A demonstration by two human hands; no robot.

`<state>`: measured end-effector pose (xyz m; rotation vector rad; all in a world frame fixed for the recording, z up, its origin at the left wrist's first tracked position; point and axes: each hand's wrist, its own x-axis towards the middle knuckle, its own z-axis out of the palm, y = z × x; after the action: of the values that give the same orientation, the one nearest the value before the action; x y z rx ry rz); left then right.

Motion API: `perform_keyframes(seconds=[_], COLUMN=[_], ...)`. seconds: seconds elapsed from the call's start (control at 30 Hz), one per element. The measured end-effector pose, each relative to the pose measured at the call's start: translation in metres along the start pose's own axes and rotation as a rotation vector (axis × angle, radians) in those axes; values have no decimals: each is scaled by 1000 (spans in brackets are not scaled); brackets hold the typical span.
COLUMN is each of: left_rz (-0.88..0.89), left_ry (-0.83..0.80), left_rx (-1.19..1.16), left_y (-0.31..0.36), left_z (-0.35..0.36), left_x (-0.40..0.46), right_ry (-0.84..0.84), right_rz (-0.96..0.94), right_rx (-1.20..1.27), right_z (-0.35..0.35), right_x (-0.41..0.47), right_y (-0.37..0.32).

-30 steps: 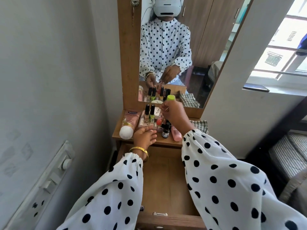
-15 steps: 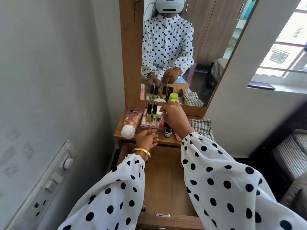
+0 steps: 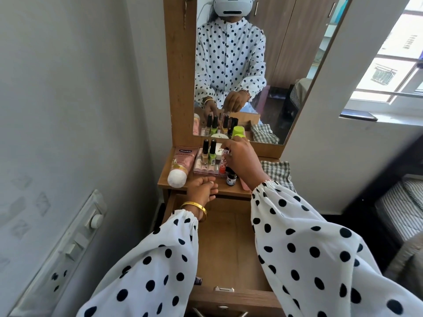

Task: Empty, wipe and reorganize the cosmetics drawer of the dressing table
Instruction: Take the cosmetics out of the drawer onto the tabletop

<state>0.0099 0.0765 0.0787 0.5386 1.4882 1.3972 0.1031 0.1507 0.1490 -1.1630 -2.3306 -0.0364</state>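
The wooden drawer [image 3: 229,239] stands pulled out below me, its bare bottom showing between my sleeves. On the dressing table top [image 3: 229,191] a clear tray [image 3: 206,171] holds two upright nail polish bottles [image 3: 208,152]. My right hand [image 3: 243,162] reaches over the tray's right end and pinches a small clear-capped bottle [image 3: 225,153]. A small dark bottle [image 3: 230,178] stands just in front of that hand. My left hand [image 3: 202,187], with a gold bangle, rests on the tabletop's front edge, fingers loosely curled and holding nothing.
A pink lotion tube [image 3: 180,165] lies at the left of the tabletop. A checked cloth [image 3: 275,171] lies at the right. The mirror [image 3: 229,65] rises right behind the cosmetics. A wall with a switch panel [image 3: 75,239] is close on the left; a striped bed [image 3: 400,209] is on the right.
My right hand has shifted slightly left over the tray's right end, fingers closing on the small bottle. My left hand stays at the tabletop's edge. The view has tilted a little.
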Motion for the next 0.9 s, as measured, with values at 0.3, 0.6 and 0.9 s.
perform_keyframes(seconds=[0.3, 0.6, 0.9], left_rz=[45, 73, 132], left_ry=[-73, 74, 74], left_rx=[109, 222, 409], left_y=[-16, -59, -71], left_z=[-39, -101, -103], left_x=[-45, -69, -68], right_ry=[56, -820, -1090], right_rz=[23, 248, 148], right_rx=[244, 337, 152], right_z=[4, 66, 79], right_x=[-74, -156, -171], right_y=[-27, -56, -85])
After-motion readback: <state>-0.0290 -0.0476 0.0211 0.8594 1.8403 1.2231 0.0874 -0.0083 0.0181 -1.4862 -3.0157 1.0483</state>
